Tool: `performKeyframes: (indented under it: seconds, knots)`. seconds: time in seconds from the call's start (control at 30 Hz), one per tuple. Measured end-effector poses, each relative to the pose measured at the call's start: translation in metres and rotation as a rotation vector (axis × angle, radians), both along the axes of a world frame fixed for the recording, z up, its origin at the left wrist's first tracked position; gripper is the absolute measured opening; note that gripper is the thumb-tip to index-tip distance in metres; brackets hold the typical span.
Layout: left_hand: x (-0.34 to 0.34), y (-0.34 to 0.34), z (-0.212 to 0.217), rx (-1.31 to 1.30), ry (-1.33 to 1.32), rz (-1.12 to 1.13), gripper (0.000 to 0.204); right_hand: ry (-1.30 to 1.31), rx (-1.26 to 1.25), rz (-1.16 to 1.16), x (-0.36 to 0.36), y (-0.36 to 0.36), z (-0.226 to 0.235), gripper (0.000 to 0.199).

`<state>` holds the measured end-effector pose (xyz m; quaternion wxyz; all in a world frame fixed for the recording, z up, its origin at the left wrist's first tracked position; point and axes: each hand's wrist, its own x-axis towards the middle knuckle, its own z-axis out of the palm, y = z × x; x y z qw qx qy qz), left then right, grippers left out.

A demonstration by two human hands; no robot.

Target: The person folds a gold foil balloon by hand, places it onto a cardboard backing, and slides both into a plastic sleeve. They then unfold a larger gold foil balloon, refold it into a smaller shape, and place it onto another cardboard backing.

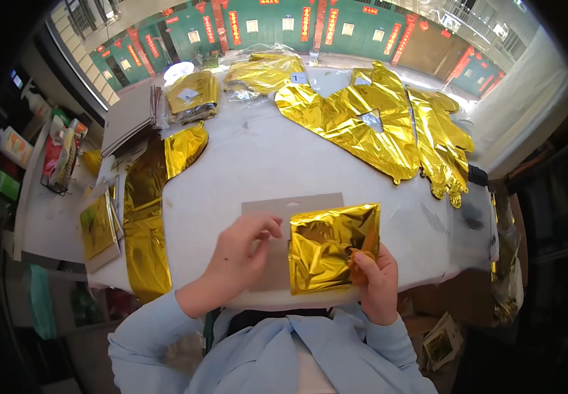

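Note:
My right hand (380,289) grips the lower right edge of a folded gold foil balloon (326,246), the thumb on top. Orange material (361,262) shows at that thumb; whether it covers the thumb or is a separate piece I cannot tell. Left of the packet, my left hand (241,249) hovers with loosely bent fingers, thumb and forefinger apart and nothing visible between them. Beneath both lies a flat grey cardboard sheet (274,262) on the white-covered table (225,177), its far edge finely toothed. The folded foil partly hides the sheet.
Unfolded gold foil balloons (356,128) spread across the far right. A long foil strip (146,230) lies at left, beside a grey cardboard stack (129,118). Bagged foil packs (264,72) sit at the far edge. A side shelf (41,217) carries bottles and a basket.

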<state>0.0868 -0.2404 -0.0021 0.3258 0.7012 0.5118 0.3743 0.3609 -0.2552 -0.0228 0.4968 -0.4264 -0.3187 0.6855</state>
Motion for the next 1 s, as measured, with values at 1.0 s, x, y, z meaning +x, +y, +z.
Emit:
performKeyframes:
  seconds: [1.0]
  knots:
    - [0.038, 0.000, -0.037, 0.043, 0.346, -0.122, 0.072, -1.213, 0.743, 0.006, -0.017, 0.016, -0.009, 0.048]
